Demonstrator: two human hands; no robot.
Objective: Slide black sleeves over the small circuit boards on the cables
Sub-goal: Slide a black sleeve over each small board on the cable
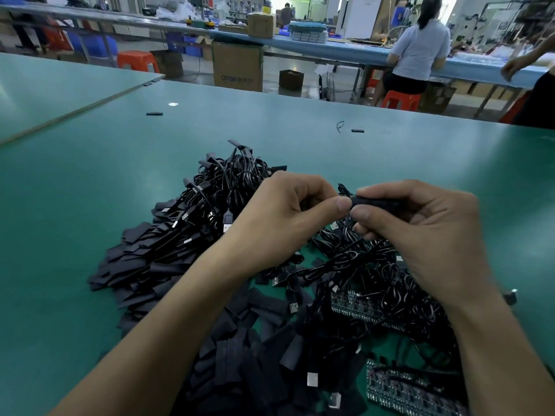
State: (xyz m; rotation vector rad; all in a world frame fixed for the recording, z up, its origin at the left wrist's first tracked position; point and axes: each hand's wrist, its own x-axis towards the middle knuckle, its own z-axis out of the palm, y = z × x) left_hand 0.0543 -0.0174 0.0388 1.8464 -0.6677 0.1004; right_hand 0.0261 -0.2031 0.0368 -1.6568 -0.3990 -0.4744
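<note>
Two hands meet above the heap, a little toward 1 o'clock from centre. Between them I hold one sleeve (374,202), a short, matte black tube. My fingers cover most of it, so I cannot tell whether a board sits inside. Thin black wire ends poke out just above its left end.

Under my hands lies the stock. Coiled cables (237,184) with plugs pile up at 11 o'clock, flat loose sleeves (141,265) fan out from 9 to 6 o'clock, and boards (357,307) in strips show through the tangle at 5 o'clock.

Bare green table (75,190) opens wide from 9 round to 2 o'clock, running to its far edge at 12. A seam cuts across at 10 o'clock. Two strays (154,113) lie on the open mat, well apart, at 11 and 1 o'clock.

My left hand (279,223) pinches the sleeve's left end between thumb and forefinger, the other fingers curled in. My right hand (420,235) grips the rest, forefinger over and thumb under. The two thumb tips nearly touch. Both forearms come up from 6 o'clock.
</note>
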